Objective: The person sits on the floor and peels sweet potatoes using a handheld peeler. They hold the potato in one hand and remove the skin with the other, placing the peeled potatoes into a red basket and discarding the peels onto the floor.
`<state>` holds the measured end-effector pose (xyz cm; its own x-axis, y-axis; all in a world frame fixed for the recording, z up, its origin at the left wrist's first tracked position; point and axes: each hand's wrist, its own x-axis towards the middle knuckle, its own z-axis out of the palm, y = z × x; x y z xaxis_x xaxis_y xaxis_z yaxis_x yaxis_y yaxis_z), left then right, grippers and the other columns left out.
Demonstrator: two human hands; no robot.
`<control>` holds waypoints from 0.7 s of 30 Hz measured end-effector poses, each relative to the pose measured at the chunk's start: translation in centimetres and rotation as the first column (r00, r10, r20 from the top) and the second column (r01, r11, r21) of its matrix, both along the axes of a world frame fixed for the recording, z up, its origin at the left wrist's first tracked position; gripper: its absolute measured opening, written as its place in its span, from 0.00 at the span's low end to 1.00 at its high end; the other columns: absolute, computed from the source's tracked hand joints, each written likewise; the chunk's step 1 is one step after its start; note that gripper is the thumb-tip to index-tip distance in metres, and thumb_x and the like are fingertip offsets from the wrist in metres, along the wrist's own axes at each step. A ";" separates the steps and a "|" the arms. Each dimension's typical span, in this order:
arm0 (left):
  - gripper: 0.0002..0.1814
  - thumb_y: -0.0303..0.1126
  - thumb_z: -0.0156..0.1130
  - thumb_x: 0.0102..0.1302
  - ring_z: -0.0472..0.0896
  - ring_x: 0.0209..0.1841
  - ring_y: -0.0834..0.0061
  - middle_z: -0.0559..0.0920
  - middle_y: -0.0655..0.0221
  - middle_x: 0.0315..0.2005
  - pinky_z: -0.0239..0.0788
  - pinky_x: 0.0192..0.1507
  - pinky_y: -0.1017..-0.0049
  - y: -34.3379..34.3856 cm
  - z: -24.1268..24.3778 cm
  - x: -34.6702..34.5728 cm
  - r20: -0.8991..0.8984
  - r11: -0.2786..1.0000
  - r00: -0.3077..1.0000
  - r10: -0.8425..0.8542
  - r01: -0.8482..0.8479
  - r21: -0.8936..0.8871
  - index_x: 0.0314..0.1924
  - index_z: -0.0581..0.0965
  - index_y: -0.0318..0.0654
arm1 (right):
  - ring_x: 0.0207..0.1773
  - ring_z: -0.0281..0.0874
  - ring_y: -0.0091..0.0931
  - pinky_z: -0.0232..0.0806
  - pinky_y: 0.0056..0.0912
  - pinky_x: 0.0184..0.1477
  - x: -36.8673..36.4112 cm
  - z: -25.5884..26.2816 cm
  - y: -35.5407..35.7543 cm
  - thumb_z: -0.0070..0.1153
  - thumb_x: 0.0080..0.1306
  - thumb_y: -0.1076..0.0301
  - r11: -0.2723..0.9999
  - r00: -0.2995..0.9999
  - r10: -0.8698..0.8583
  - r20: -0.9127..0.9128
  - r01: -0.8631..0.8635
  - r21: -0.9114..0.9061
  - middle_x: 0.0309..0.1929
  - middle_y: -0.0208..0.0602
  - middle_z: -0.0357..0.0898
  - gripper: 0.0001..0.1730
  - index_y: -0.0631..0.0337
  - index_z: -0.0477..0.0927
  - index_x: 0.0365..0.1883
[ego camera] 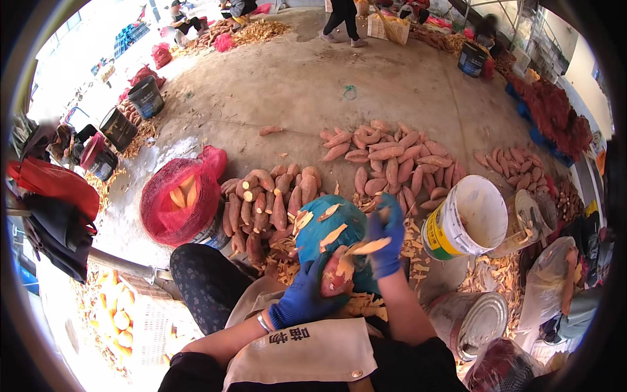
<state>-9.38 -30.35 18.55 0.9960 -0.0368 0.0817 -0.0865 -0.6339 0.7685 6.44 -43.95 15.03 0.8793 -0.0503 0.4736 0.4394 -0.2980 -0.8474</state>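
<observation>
My left hand (306, 294), in a blue glove, is closed around a partly peeled sweet potato (337, 279) above my lap. Just to its right, my right hand (385, 240), also gloved in blue, has curled fingers; whatever tool it may hold is blurred and mostly hidden. A long pale strip of peel (371, 246) lies between the right hand and the potato. Behind both hands is a teal cloth or cover (321, 223) with peel scraps on it. Unpeeled sweet potatoes (279, 210), some with cut ends, are piled in front of me.
A red mesh bag (164, 215) holding peeled pieces stands at the left. At the right are a white bucket (477, 213) and a metal drum (482, 323). A larger sweet potato heap (392, 157) lies ahead. Peelings cover the floor nearby. A person (343, 19) and others are farther off.
</observation>
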 end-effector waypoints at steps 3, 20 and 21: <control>0.52 0.46 0.76 0.54 0.73 0.56 0.43 0.70 0.42 0.58 0.69 0.59 0.55 -0.1 -2.2 0.0 0.078 0.998 0.997 -0.029 0.025 0.059 0.70 0.59 0.28 | 0.37 0.76 0.26 0.71 0.30 0.42 -0.3 -1.1 0.9 0.54 0.65 0.73 0.987 1.000 0.031 -0.008 -0.031 -0.155 0.40 0.40 0.76 0.21 0.67 0.75 0.57; 0.47 0.41 0.72 0.60 0.64 0.67 0.42 0.65 0.42 0.65 0.59 0.69 0.56 0.4 0.2 -0.5 -0.082 0.991 0.995 -0.065 0.055 -0.119 0.73 0.58 0.36 | 0.36 0.74 0.23 0.72 0.31 0.43 1.2 -0.6 -2.4 0.55 0.67 0.70 0.948 0.957 0.063 -0.282 0.031 0.316 0.39 0.34 0.76 0.19 0.64 0.76 0.55; 0.48 0.40 0.73 0.59 0.66 0.68 0.45 0.68 0.41 0.64 0.59 0.70 0.57 0.2 0.4 -0.6 -0.088 0.994 0.995 -0.047 0.038 -0.104 0.74 0.58 0.37 | 0.37 0.76 0.29 0.73 0.34 0.45 -1.0 0.5 -1.0 0.54 0.67 0.71 0.997 0.993 0.059 -0.103 -0.053 0.064 0.41 0.38 0.77 0.18 0.65 0.76 0.55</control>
